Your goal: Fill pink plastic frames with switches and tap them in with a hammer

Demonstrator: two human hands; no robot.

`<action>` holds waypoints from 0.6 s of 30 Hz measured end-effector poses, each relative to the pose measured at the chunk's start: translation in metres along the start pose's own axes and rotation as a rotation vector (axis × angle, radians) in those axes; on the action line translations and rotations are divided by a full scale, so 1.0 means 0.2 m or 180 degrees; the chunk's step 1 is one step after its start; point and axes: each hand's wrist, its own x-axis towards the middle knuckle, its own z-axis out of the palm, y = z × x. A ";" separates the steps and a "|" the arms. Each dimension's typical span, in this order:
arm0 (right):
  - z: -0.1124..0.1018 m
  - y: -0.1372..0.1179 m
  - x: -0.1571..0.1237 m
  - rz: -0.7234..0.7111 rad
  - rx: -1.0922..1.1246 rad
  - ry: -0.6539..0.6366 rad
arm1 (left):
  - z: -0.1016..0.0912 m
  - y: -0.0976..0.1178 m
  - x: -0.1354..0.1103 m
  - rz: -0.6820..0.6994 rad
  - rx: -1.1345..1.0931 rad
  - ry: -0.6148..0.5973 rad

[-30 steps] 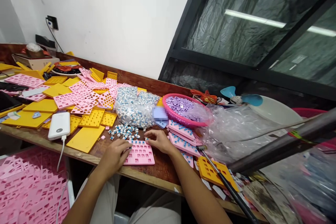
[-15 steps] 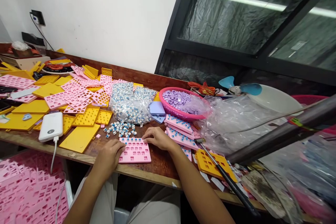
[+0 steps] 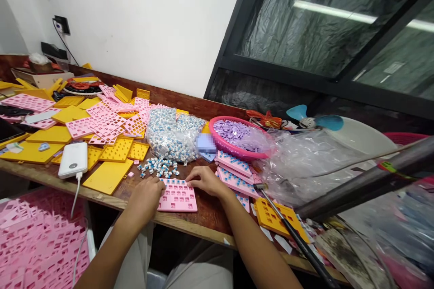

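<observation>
A pink keyboard plate point(image 3: 179, 205) with rows of square holes lies at the table's front edge, between my hands. Blue-and-white key switches point(image 3: 173, 181) sit along its far row. My left hand point(image 3: 146, 196) is closed at the plate's left side, its fingertips over the upper left corner and hiding part of it. At the far right corner, my right hand point(image 3: 205, 181) is closed in a pinch; whatever is between the fingertips is too small to make out. Just beyond the plate lies a heap of loose key switches point(image 3: 161, 168).
Clear bags of switches point(image 3: 167, 137) stand behind the heap. To the right are a pink basket of purple pieces point(image 3: 233, 151), filled pink plates point(image 3: 233, 176) and a hammer point(image 3: 288, 226). A white power bank point(image 3: 73, 160) and yellow panels point(image 3: 108, 176) lie left.
My left hand's fingers have shifted up the plate and cover more of its upper left corner. My right hand stays by the far right corner. The camera view has turned slightly left.
</observation>
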 end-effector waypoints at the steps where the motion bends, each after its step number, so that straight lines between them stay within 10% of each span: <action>1: 0.00 0.01 0.01 0.0058 0.0019 0.0128 | -0.01 0.01 0.00 -0.0013 0.0013 -0.0036; 8: 0.14 0.07 0.16 0.0643 -0.0377 0.1062 | -0.05 0.02 0.00 -0.0034 -0.0053 -0.0127; 18: 0.14 0.09 0.14 0.0425 0.0117 0.0918 | -0.10 0.04 0.07 -0.0260 0.0196 -0.0384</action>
